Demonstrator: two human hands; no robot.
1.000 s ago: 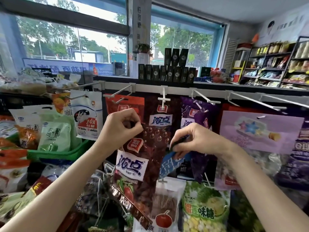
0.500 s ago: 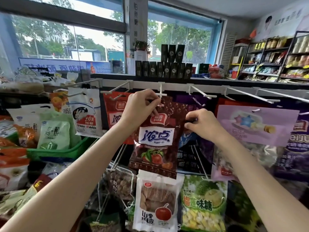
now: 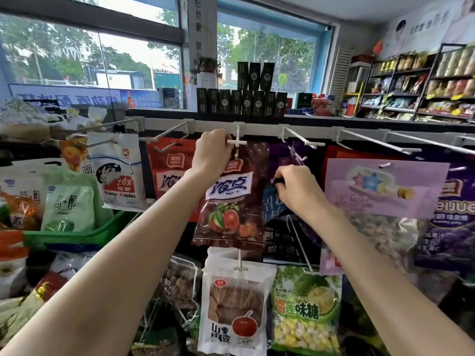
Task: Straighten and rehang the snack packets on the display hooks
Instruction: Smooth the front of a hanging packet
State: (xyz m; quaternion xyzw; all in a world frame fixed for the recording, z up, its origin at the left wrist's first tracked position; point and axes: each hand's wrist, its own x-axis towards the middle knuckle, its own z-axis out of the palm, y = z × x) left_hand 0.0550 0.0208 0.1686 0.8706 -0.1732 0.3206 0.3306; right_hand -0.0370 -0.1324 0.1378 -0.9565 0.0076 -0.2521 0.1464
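A dark red snack packet (image 3: 231, 209) with a white label and fruit picture hangs upright below a white display hook (image 3: 237, 142) at the centre of the rail. My left hand (image 3: 212, 152) grips the packet's top left corner right at the hook's cross-shaped tip. Whether the packet's hole is on the hook is hidden by my fingers. My right hand (image 3: 295, 186) is closed on the top of a blue packet (image 3: 272, 201) just right of the red one, below a second white hook (image 3: 303, 142).
A white rail (image 3: 257, 128) carries several more hooks, bare ones to the right. A lilac packet (image 3: 383, 186), purple packets and an orange-red packet (image 3: 169, 173) hang alongside. Lower hooks hold a white hawthorn packet (image 3: 236, 304) and a green durian candy packet (image 3: 305, 309). A green basket (image 3: 74, 235) sits left.
Both hands lifted the dark red packet from a slanted low position up to the centre hook, where it now hangs straight. My right hand left the red packet and closed on the blue one.
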